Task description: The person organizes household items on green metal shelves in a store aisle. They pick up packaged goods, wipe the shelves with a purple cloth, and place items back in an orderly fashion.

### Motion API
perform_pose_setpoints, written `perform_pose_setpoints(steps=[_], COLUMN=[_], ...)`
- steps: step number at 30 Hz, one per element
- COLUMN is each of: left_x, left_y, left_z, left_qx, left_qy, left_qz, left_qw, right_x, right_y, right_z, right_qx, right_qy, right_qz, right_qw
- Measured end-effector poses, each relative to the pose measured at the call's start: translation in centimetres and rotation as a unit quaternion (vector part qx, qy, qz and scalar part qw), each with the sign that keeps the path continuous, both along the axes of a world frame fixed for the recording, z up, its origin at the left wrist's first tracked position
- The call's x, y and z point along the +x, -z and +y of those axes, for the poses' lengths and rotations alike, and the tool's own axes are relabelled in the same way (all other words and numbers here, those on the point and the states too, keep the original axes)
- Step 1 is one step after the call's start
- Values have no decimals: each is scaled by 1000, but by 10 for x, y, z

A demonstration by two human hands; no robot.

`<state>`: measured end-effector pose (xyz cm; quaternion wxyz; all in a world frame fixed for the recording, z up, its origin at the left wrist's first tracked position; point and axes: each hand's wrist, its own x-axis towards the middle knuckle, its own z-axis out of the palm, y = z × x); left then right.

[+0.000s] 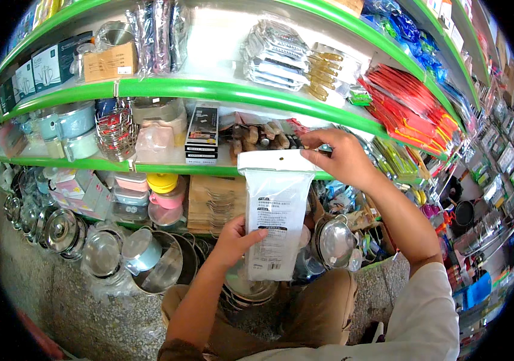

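Note:
A long white package in clear plastic [278, 216], with a white header flap [266, 161] across its top, hangs upright before me. Dark printed writing and a barcode cover the side facing me. My left hand [239, 237] grips its left edge around mid-height, thumb on the front. At the top right, my right hand [340, 155] pinches the corner of the header flap between thumb and fingers. Behind the package, part of the lower shelf and the pots under it are hidden.
Green-edged shelves [184, 92] curve across in front. Black boxes [202, 131], bundled wooden-handled utensils [261, 135] and red packages [406, 104] lie on them. Metal pots [162, 261] and lids [61, 229] crowd the speckled floor [80, 311] near my knees. A metal bowl [336, 242] stands right of the package.

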<state>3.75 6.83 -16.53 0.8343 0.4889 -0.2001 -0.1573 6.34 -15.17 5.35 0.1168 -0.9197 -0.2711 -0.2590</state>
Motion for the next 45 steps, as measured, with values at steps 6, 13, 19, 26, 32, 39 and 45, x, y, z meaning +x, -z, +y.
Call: perform_pose_setpoints(steps=[6,13,19,26,32,39,45], left_x=[-4,-5,7,15,13,15,30], left_y=[-3,2,16,28,41,53,88], left_z=[-1,-7,-7,1,-18,-53,-63], left_qx=[-9,49,104,153,287,417,438], left_qy=[47,-3,-100,-194,-193,-144,-147], left_qz=[29,48,21,-2,-35,-56,-40], left_qw=[998,998,989,969,938,896,886], right_x=[-8,-11,-22,-79,-211,-294,-293], right_y=[0,13,48,193,394,508,543], right_z=[-13,-33,-79,-226,-371,-432,-472], right_qx=[35,18,150,332,364,318,322], right_qy=[32,6,18,179,462,648,668], right_qz=[107,95,119,225,266,311,312], right_qw=[993,995,981,898,764,618,594])
